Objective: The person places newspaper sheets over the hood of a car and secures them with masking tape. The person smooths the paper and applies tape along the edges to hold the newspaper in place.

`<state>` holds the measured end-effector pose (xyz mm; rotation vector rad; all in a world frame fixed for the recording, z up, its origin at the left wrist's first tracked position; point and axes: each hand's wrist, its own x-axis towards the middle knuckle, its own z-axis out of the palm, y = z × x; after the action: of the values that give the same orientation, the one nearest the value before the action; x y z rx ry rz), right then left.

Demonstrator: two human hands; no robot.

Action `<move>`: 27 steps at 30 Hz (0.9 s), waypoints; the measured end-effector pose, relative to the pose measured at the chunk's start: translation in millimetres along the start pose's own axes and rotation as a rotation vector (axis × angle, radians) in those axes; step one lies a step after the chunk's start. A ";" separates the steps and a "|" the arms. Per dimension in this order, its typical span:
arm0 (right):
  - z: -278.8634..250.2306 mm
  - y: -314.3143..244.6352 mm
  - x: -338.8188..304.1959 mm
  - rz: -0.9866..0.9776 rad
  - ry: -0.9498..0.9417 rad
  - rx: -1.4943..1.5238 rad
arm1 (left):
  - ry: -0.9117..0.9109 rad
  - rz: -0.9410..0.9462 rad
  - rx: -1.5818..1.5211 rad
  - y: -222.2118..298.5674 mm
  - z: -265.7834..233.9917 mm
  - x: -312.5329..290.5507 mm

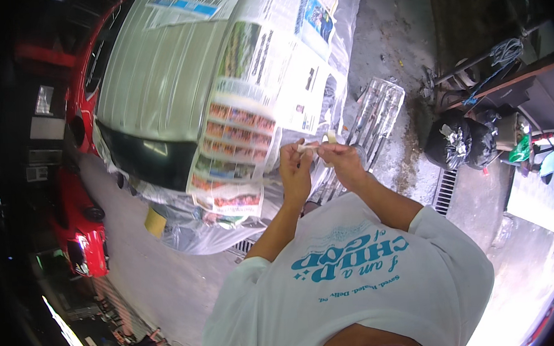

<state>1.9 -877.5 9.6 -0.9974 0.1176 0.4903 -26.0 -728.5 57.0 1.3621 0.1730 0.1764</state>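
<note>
At the left, a red car [84, 251] stands beside a vehicle with a ribbed, pale roof [161, 78] and a dark rear panel [150, 155]. A yellow pad [154, 223] lies near its rear corner. Newspaper sheets [242, 137] cover the vehicle's right side, over clear plastic sheeting [198, 233]. Next, the left hand [295, 172] and right hand [345, 163] are close together, fingertips pinching a small whitish strip [306, 146] between them. Farther right are a spattered silvery plank [381, 104] and black bags [447, 143].
</note>
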 end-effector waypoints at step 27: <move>-252.0 64.8 136.0 0.262 0.743 -0.363 | -1.153 0.796 2.182 -184.6 68.4 424.1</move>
<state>124.9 -1011.0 -221.2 -1.4964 0.8568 0.3614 407.1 -734.8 -119.1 3.3208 -1.6660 -0.3269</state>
